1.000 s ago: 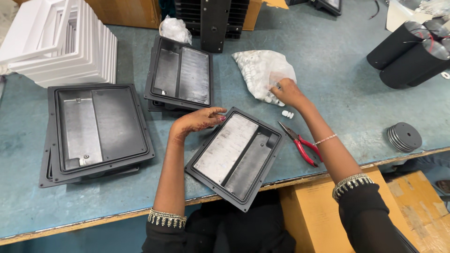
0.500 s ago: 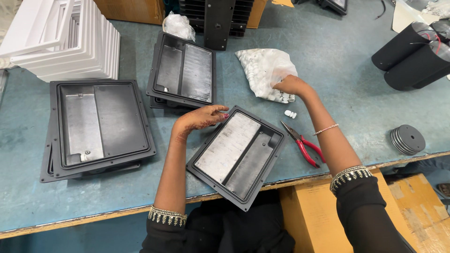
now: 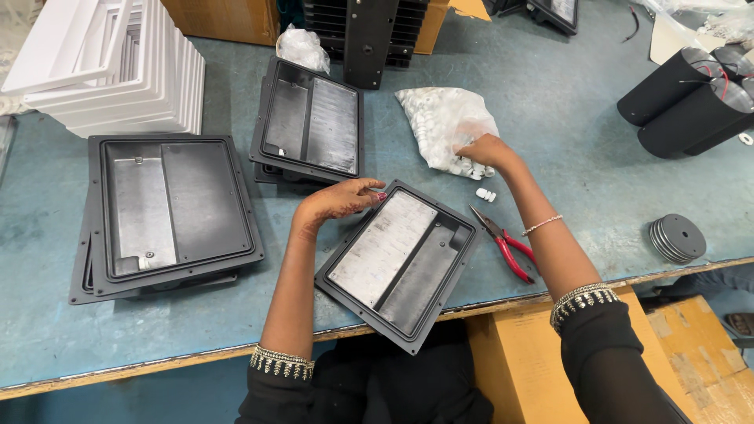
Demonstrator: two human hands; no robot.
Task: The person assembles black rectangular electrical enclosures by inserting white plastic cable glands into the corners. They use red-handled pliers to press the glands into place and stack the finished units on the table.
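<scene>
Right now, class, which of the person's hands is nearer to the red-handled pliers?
The right. The right hand is at the bag of white parts, just above the pliers. The left hand rests on the black tray's far edge, farther left.

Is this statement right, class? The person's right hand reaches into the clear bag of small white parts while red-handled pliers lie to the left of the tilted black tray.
Not quite. The head view shows the red-handled pliers lying to the right of the tilted black tray, not the left. The right hand is indeed at the clear bag of small white parts.
</scene>
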